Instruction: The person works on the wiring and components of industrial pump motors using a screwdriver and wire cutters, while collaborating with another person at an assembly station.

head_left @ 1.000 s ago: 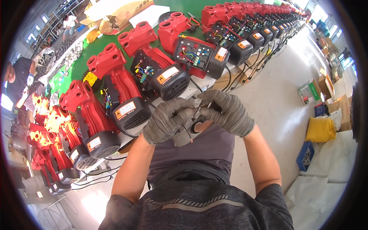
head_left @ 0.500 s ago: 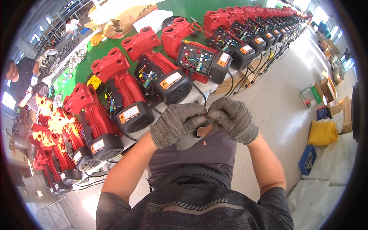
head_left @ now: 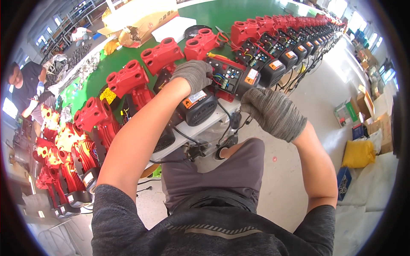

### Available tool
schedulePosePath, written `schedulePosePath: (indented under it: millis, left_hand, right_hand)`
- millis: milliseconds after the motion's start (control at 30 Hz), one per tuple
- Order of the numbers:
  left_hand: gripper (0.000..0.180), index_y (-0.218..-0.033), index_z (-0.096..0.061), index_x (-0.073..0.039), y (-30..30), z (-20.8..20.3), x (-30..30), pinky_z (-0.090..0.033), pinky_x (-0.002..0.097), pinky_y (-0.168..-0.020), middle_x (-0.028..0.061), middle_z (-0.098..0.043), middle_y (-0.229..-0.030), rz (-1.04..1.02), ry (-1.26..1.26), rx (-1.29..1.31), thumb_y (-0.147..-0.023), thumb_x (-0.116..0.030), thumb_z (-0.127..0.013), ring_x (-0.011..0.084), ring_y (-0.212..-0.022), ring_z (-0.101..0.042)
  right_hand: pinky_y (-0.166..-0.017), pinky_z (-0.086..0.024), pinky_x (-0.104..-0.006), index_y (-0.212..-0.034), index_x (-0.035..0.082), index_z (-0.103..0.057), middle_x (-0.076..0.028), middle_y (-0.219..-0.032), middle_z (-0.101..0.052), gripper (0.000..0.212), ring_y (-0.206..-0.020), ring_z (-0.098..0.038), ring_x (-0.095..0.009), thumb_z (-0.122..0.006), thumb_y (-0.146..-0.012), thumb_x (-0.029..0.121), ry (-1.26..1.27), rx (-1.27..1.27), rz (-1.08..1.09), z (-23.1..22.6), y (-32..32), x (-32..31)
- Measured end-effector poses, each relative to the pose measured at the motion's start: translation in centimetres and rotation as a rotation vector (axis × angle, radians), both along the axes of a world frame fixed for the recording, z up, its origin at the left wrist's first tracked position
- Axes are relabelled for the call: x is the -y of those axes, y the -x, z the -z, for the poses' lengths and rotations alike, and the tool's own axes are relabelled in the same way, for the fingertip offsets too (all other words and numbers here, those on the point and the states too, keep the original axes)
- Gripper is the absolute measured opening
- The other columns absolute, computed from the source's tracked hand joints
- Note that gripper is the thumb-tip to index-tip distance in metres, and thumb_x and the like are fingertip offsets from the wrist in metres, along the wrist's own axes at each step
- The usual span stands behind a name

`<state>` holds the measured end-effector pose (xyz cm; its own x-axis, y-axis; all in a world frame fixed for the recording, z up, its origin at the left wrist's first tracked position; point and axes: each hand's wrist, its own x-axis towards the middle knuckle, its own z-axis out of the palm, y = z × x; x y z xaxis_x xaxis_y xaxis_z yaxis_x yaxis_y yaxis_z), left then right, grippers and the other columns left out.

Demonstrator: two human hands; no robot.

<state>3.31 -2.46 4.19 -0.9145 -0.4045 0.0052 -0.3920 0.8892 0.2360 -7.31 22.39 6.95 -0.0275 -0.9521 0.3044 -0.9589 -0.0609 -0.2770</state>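
My left hand [head_left: 193, 76], in a grey knit glove, reaches over the bench to the side of an open black wiring box [head_left: 228, 79] on a red pump. Its fingers are curled at the box's near-left edge; what they grip, if anything, is hidden. Coloured wires and a circuit board show inside the box. My right hand [head_left: 273, 113], gloved the same, is closed beside the pump's black end cover [head_left: 247, 81], just off the bench edge. Its fingertips point toward the cover, and I cannot make out what they hold. A black cable [head_left: 224, 109] hangs below the pump.
A long row of red pumps [head_left: 273, 25] with open wiring boxes runs to the far right along the green bench [head_left: 213, 13]. Red-handled scissors [head_left: 222, 36] and a cardboard box [head_left: 145, 25] lie behind. A seated person [head_left: 32, 85] works at the left. A yellow sack [head_left: 358, 153] stands right.
My hands were together above my lap, fingers pinched. They have parted: the left has moved up to the wiring box, the right up and right beside the end cover.
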Motion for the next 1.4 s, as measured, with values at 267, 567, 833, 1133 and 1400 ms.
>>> schedulePosePath:
  millis: [267, 567, 833, 1133, 1400]
  left_hand:
    - [0.026, -0.107, -0.075, -0.007, 0.9, 2.0, 3.0, -0.054, 0.0404, -0.086, 0.0147, -0.075, -0.100, 0.075, -0.246, -0.086, -0.084, -0.019, -0.072, 0.0288, -0.092, -0.071]
    - [0.023, -0.107, -0.070, -0.001, 0.8, 2.8, 3.9, -0.055, 0.0366, -0.084, 0.0155, -0.074, -0.096, -0.005, -0.487, -0.257, -0.087, -0.011, -0.067, 0.0248, -0.088, -0.071]
    - [0.017, -0.100, -0.072, -0.001, -0.6, 1.8, 4.3, -0.054, 0.0382, -0.086, 0.0156, -0.073, -0.094, 0.218, -0.244, -0.123, -0.087, -0.010, -0.066, 0.0269, -0.090, -0.071]
    - [0.018, -0.105, -0.068, 0.000, -0.6, 2.6, 3.7, -0.055, 0.0384, -0.086, 0.0168, -0.072, -0.096, 0.348, -0.161, -0.400, -0.090, -0.006, -0.063, 0.0306, -0.091, -0.070]
    - [0.041, -0.117, -0.062, -0.002, 0.0, 0.9, 2.0, -0.053, 0.0408, -0.092, 0.0206, -0.067, -0.109, 0.208, -0.148, -0.125, -0.080, -0.013, -0.075, 0.0347, -0.104, -0.067]
  right_hand:
    - [-0.071, -0.052, -0.0436, -0.104, 0.002, -0.063, -0.020, -0.083, -0.067, 0.018, -0.081, -0.067, -0.038, -0.063, -0.097, 0.019, -0.247, -0.048, -0.023, -2.2, 1.8, 4.9]
    - [-0.073, -0.054, -0.0380, -0.102, 0.001, -0.065, -0.015, -0.084, -0.069, 0.016, -0.078, -0.067, -0.033, -0.061, -0.098, 0.016, -0.417, 0.125, -0.015, -1.4, 3.5, 6.3]
    - [-0.081, -0.053, -0.0440, -0.107, 0.004, -0.064, -0.017, -0.094, -0.068, 0.017, -0.091, -0.067, -0.037, -0.059, -0.097, 0.017, -0.408, -0.012, -0.043, 0.3, 3.4, 4.9]
    - [-0.082, -0.053, -0.0445, -0.106, 0.003, -0.063, -0.017, -0.096, -0.067, 0.016, -0.093, -0.065, -0.038, -0.061, -0.097, 0.016, -0.362, 0.028, -0.070, 1.5, 3.0, 4.0]
    - [-0.092, -0.049, -0.0442, -0.106, 0.002, -0.059, -0.016, -0.109, -0.059, 0.013, -0.105, -0.059, -0.038, -0.061, -0.095, 0.008, -0.224, 0.096, -0.217, 3.4, 3.3, 5.2]
